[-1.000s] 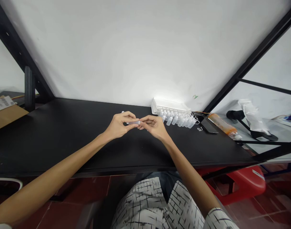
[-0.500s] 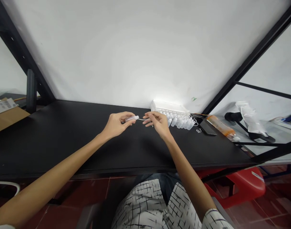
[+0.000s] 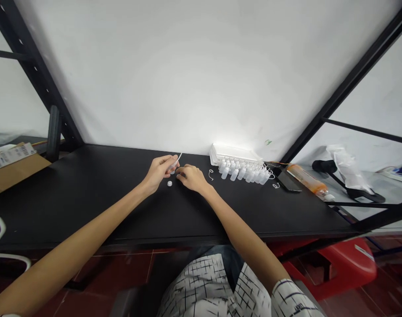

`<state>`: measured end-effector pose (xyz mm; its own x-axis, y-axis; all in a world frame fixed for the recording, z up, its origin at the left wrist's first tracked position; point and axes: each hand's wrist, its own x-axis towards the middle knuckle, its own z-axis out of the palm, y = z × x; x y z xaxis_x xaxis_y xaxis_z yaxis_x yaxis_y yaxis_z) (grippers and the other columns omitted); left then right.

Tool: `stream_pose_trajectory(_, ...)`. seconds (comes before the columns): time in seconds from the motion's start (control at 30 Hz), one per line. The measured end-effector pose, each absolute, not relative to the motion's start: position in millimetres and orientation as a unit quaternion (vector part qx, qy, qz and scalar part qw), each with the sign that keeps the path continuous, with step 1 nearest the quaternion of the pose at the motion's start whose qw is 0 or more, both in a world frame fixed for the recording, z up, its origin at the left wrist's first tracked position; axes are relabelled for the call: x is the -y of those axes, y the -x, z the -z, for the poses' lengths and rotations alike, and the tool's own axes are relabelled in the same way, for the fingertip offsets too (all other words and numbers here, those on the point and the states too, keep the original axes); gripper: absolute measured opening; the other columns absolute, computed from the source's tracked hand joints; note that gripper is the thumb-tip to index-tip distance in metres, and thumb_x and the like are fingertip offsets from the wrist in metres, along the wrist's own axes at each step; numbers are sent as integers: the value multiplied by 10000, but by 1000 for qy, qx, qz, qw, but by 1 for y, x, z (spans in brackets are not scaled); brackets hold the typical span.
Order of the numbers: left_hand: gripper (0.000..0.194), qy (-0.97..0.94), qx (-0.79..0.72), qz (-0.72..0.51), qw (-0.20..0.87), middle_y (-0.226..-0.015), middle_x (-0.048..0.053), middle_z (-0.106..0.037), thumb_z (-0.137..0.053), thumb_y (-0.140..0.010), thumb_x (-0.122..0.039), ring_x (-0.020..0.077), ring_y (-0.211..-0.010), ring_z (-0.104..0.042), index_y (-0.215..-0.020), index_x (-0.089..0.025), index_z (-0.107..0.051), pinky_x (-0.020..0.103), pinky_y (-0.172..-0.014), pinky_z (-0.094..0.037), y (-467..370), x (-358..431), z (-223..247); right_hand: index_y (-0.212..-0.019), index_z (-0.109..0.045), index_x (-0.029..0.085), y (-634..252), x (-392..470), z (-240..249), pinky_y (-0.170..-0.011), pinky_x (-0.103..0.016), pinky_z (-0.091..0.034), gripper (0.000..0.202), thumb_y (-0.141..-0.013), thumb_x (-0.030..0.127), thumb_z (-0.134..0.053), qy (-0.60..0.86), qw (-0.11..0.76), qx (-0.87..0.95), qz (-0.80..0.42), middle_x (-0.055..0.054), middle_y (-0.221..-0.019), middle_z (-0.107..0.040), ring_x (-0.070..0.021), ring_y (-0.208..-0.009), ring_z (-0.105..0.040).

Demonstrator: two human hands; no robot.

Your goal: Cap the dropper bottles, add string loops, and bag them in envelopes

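Near the middle of the black table, my left hand (image 3: 159, 171) is closed round a small translucent bottle (image 3: 173, 165), and a thin white string sticks up from its top. Just to the right, my right hand (image 3: 190, 177) is low over the tabletop with its fingers bent; whatever its fingertips hold, if anything, is hidden. A small white cap (image 3: 169, 183) lies on the table below the two hands. Several small translucent bottles (image 3: 242, 172) stand in a group to the right, some with white strings.
Behind the bottles is a stack of white packs (image 3: 235, 154). A phone (image 3: 288, 181) and an orange-ended clear bottle (image 3: 307, 179) lie farther right on the black table (image 3: 89, 198). A cardboard box (image 3: 16, 169) is at the left, a red stool (image 3: 346, 268) below right.
My right hand has let go of the string and moved left and down to the table beside my left hand. My left hand has shifted slightly left, tilting the bottle upward.
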<state>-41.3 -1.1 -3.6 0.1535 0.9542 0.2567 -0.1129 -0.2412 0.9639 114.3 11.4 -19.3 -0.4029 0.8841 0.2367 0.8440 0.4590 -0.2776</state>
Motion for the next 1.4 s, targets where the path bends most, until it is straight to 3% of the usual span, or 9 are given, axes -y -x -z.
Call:
stream_pose_trajectory(0.23,303,-562,-326,-528,548,-615,-26,-432,-807,-704,-365,67,-534,-356,-680,-141,-604,186,-433,-265,40,8,-2,-916,-727,173,-134,-18,24,-790,-295,-484,169,-811,109,-612,475,204,847,-120,-57,-907,-687,-180,-849,-645)
stream_pose_trajectory(0.33,290,-595,-331,-509,526,-662,-15,-490,-806,-712,-386,71,-535,-402,-782,-140,-670,205,-446,-325,40,7,-1,-873,-703,147,-145,-19,18,-713,-304,-546,101,-797,175,-643,450,342,782,-262,-39,-791,-672,-157,-730,-649)
stream_pose_trajectory(0.43,363,-641,-350,-467,499,-667,-25,-490,-758,-765,-433,74,-522,-421,-992,-154,-713,224,-470,-378,41,4,4,-905,-691,143,-152,-15,8,-651,-323,-595,248,-744,328,-726,384,486,670,-408,-27,-736,-664,-172,-718,-667)
stream_pose_trajectory(0.53,470,-681,-365,-433,463,-667,-22,-496,-700,-813,-474,93,-545,-452,-1162,-159,-684,236,-486,-418,42,1,9,-910,-703,147,-153,-7,1,-697,-345,-618,347,-675,386,-792,340,532,632,-450,-24,-726,-683,-178,-746,-676)
stream_pose_trajectory(0.77,453,-748,-361,-392,395,-581,-33,-416,-609,-880,-451,105,-535,-407,-1230,-174,-685,215,-449,-380,42,4,10,-886,-713,147,-148,-4,3,-684,-342,-617,327,-662,371,-795,319,507,651,-467,-29,-756,-700,-167,-712,-680)
stream_pose_trajectory(0.93,448,-764,-357,-400,359,-587,-23,-473,-622,-862,-442,108,-526,-414,-1206,-170,-708,229,-456,-392,43,2,12,-872,-702,139,-151,-3,3,-590,-301,-570,339,-716,434,-759,347,473,693,-418,-32,-755,-678,-133,-586,-637)
stream_pose_trajectory(1.23,326,-800,-359,-396,274,-601,-26,-549,-609,-847,-379,96,-509,-371,-1047,-173,-766,235,-480,-337,38,4,16,-538,-506,173,-151,-1,7,-513,-222,-344,551,-918,572,-489,427,401,782,-214,32,-502,-431,-87,-509,-428)
stream_pose_trajectory(1.3,326,-800,-359,-397,272,-631,-17,-579,-603,-850,-380,102,-519,-400,-1049,-178,-764,237,-485,-358,39,3,15,-563,-548,171,-153,-1,6,-517,-221,-355,558,-927,584,-459,432,394,777,-233,25,-515,-476,-86,-499,-449)
stream_pose_trajectory(1.4,346,-793,-368,-412,258,-700,9,-624,-614,-841,-399,119,-554,-468,-1064,-175,-754,242,-498,-405,40,1,13,-798,-663,170,-158,-1,1,-482,-213,-385,436,-902,567,-515,404,418,754,-308,-2,-673,-614,-88,-508,-520)
